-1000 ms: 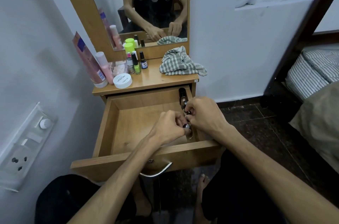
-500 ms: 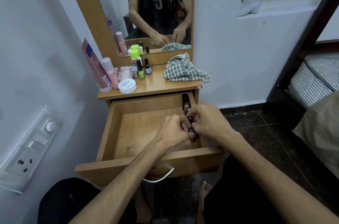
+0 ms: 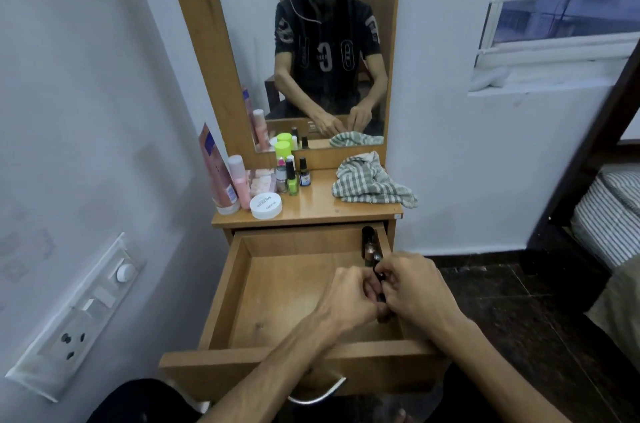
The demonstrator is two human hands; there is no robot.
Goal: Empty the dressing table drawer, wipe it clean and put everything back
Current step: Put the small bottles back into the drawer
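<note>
Both hands, left hand (image 3: 349, 298) and right hand (image 3: 414, 287), pinch small dark bottles (image 3: 379, 287) (drawer's (image 3: 221, 291) right side).

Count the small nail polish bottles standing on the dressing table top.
4 visible: silver, lime green, blue-labelled, and one white-capped behind them. More may be hidden.

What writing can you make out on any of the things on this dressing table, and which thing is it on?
White round jar lid: two lines of print, too blurred to read.
Person's shirt in the mirror: large mirrored characters, roughly "00" or "0G"; not certain.
Pink tube: a small label, too small to read.
Dark small bottle: label unreadable.
</note>
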